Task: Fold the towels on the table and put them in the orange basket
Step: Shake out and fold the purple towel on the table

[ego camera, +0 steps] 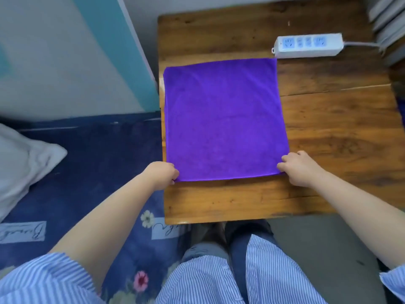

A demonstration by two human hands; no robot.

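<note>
A purple towel (pixel 223 119) lies spread flat and square on the wooden table (pixel 339 132), along its left side. My left hand (pixel 163 174) pinches the towel's near left corner. My right hand (pixel 300 168) pinches the near right corner. Both corners rest at table level. No orange basket is in view.
A white power strip (pixel 308 45) with its cable lies at the table's far right, just beyond the towel. A bed with a dark blue floral cover (pixel 94 172) and a white pillow (pixel 24 163) stands to the left. My legs are under the table's near edge.
</note>
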